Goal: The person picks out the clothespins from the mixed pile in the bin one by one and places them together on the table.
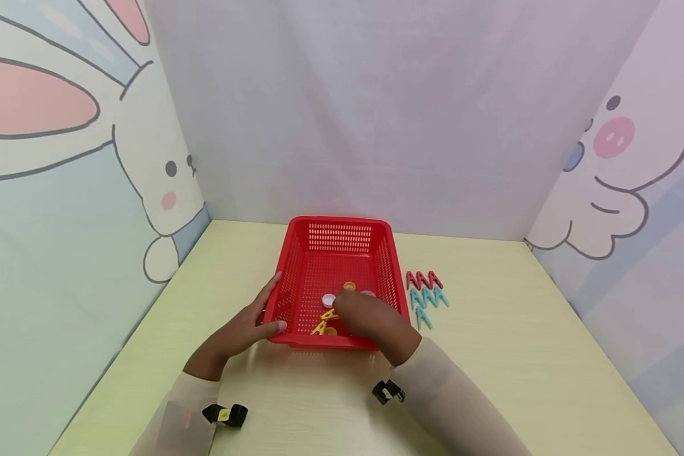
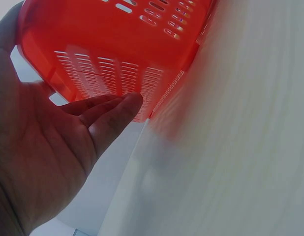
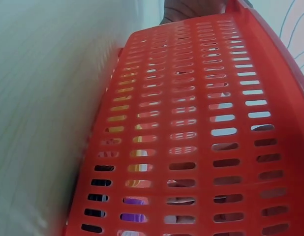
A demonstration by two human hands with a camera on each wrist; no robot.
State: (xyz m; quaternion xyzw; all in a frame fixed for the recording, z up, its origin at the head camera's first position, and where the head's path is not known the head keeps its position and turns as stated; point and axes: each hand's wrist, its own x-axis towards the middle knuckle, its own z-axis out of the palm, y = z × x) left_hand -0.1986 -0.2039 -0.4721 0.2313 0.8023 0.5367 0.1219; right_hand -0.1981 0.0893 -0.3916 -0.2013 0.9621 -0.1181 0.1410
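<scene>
A red plastic basket [image 1: 342, 340] with slotted walls stands on the table. At its front left corner my left hand [image 1: 235, 332] grips the rim, the thumb over the edge and the fingers along the outer wall. The same left hand [image 2: 58, 132] shows in the left wrist view with its fingers against the slots. My right hand [image 1: 370, 316] reaches down inside the basket, its fingertips hidden. Around it lie yellow clothespins [image 1: 319, 328], a white bottle cap [image 1: 328, 300] and a yellow bottle cap [image 1: 349, 285]. Whether the right hand holds anything, I cannot tell.
Right of the basket, red clothespins [image 1: 424, 280] lie in a row. Several light-blue clothespins [image 1: 427, 297] are below them. The pale wooden table [image 1: 519, 354] is bordered by a back wall [image 1: 365, 114] and side walls with cartoon animals.
</scene>
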